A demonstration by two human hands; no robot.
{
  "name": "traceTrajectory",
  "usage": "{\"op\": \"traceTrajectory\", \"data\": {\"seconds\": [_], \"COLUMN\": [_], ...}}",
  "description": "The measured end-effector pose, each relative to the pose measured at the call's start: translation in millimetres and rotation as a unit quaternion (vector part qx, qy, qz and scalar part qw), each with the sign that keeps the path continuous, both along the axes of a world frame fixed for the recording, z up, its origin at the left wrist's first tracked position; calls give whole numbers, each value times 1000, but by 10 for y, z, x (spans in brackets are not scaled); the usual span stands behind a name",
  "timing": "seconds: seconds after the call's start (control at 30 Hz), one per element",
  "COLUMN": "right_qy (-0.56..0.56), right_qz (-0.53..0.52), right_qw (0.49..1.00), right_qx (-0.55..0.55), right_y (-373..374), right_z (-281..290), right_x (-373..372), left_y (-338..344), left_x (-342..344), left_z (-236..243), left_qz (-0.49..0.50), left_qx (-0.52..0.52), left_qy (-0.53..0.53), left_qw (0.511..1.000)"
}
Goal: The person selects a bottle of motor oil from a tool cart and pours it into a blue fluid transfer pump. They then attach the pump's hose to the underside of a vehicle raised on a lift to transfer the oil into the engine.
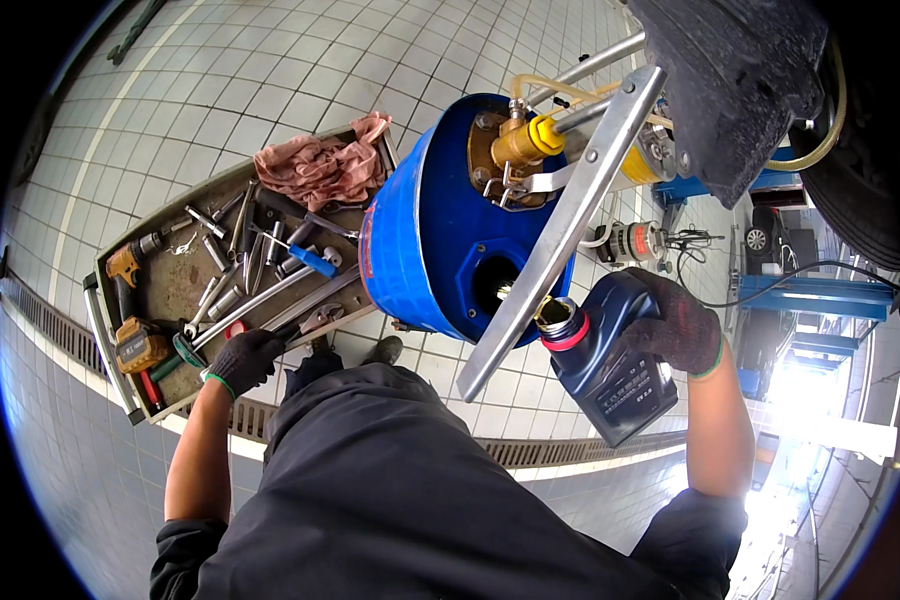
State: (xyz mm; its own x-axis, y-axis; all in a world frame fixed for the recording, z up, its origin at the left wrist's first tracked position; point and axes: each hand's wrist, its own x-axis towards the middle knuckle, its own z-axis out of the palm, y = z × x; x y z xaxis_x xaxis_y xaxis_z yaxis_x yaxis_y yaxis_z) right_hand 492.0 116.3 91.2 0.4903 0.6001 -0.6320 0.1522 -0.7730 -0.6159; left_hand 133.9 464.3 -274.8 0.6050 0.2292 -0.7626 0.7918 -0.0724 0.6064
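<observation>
My right hand, in a dark glove, grips a dark blue oil bottle with a red neck ring, tipped with its open mouth toward the round hole in the top of a blue drum. My left hand, also gloved, rests on the edge of a tool tray, touching a long metal tool. The drum carries a yellow-capped brass pump fitting and a flat metal bar across it.
The tray holds several wrenches, sockets, a blue-handled screwdriver, an orange cordless drill and a pink rag. A floor drain grate runs across the white tiles. A black vehicle part and tyre hang at upper right.
</observation>
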Motion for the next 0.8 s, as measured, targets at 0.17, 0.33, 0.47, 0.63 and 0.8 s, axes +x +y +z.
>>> {"op": "traceTrajectory", "data": {"seconds": [0.17,0.33,0.47,0.63,0.8], "right_qy": [-41,-62,-70,-55,-26], "right_qz": [33,47,52,54,46], "right_qw": [998,995,993,995,994], "right_qx": [-25,-57,-75,-68,-92], "right_y": [22,106,132,160,256], "right_z": [21,67,76,90,135], "right_x": [33,53,77,107,150], "left_y": [18,26,42,59,63], "left_x": [-23,-31,-32,-12,-31], "left_z": [-55,-69,-76,-66,-123], "left_qz": [9,14,8,4,16], "left_qx": [-13,-19,-18,-19,-27], "left_qy": [-9,-11,-15,-10,-4], "left_qw": [1000,1000,1000,1000,999]}}
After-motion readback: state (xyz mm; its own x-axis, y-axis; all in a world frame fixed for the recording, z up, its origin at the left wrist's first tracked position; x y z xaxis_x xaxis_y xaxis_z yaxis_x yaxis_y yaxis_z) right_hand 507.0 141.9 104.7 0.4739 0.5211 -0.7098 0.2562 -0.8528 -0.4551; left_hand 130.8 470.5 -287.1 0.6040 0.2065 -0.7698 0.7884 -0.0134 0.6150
